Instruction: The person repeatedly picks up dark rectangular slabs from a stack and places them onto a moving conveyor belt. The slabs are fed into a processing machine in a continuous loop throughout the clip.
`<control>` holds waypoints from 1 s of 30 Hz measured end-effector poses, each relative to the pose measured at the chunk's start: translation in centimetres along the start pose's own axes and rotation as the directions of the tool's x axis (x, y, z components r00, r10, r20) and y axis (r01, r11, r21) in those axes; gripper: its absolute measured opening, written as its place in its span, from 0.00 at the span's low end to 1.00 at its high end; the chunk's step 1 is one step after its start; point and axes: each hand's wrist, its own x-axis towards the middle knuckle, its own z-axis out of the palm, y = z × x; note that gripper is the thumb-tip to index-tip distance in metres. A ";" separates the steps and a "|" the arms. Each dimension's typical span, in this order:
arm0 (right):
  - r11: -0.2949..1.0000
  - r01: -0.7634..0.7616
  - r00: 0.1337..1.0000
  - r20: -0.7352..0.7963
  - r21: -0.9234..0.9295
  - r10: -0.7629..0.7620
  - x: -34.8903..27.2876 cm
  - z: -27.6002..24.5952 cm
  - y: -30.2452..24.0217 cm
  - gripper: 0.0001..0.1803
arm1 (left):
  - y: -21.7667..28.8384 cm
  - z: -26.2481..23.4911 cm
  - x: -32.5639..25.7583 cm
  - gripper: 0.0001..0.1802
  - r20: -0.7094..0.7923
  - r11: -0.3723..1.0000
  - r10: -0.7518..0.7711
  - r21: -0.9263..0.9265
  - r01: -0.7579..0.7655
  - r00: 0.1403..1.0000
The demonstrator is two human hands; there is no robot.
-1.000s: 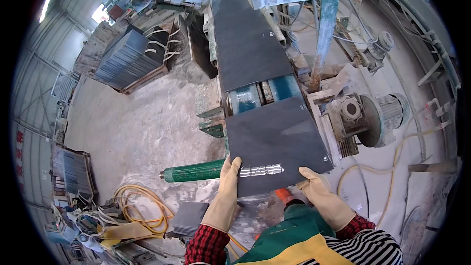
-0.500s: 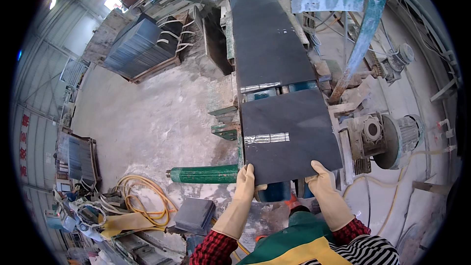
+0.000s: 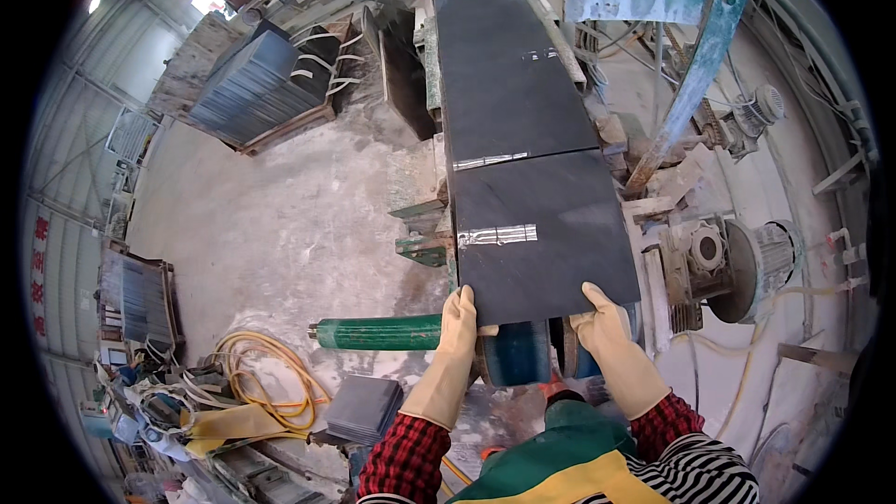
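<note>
A dark grey stone slab (image 3: pixel 551 271) lies on the roller conveyor, a shiny strip of reflected light across it. My left hand (image 3: pixel 457 319), in a cream rubber glove, grips its near left corner, thumb on top. Towards the near right corner my right hand (image 3: pixel 604 325), gloved alike, holds the front edge with the thumb up and the fingers beneath. A second dark slab (image 3: pixel 513 65) lies beyond, its near edge meeting the first one's far edge. Blue rollers (image 3: pixel 515 355) show between my hands below the slab.
A green roller (image 3: pixel 378 333) juts out left of the conveyor. Small grey tiles (image 3: pixel 364 408) and a coiled yellow hose (image 3: pixel 245 369) lie at lower left. Slabs stand in a wooden crate (image 3: pixel 247 93) at upper left. A motor (image 3: pixel 709 252) sits close on the right.
Both hands have moved forward with the near slab. The gap between the two slabs has closed, and more of the blue rollers shows at the near end.
</note>
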 end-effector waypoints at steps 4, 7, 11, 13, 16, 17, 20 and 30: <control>0.997 -0.054 0.999 -0.011 -0.049 0.053 0.1 1.4 -1.0 0.15 | 0.5 0.8 0.4 0.23 -0.044 1.000 -0.004 0.015 0.004 0.999; 0.894 -0.270 0.960 -0.025 -0.359 0.280 -1.6 2.8 -3.1 0.21 | 1.0 -0.5 1.1 0.24 -0.030 0.951 -0.030 0.306 0.038 0.999; 0.520 -0.522 0.813 -0.211 -0.676 0.542 1.0 0.6 -6.1 0.39 | 2.4 -4.2 1.2 0.26 0.047 0.405 0.294 0.898 -0.170 0.955; 0.480 -0.665 0.608 -0.041 -0.573 0.793 4.1 -2.0 -7.9 0.39 | 2.9 -5.6 0.3 0.25 0.098 0.350 0.418 0.900 -0.260 0.903; 0.602 -0.656 0.623 0.123 -0.456 0.772 3.1 -1.7 -6.9 0.37 | 2.3 -9.1 -3.5 0.25 -0.034 0.726 0.146 0.683 -0.084 0.989; 0.708 -0.592 0.728 0.122 -0.385 0.675 1.5 -1.2 -5.6 0.35 | 3.5 -9.1 -6.6 0.24 -0.066 0.815 0.077 0.580 -0.025 0.995; 0.963 -0.243 0.934 0.239 -0.116 0.265 -3.8 1.5 -1.9 0.24 | -4.1 -17.7 -10.8 0.24 -0.121 0.925 -0.016 0.374 0.061 0.993; 0.829 -0.204 0.766 0.442 -0.521 0.466 -7.8 5.8 14.1 0.19 | -23.4 -37.2 -38.4 0.23 -0.731 0.976 -0.032 -0.172 -0.137 0.682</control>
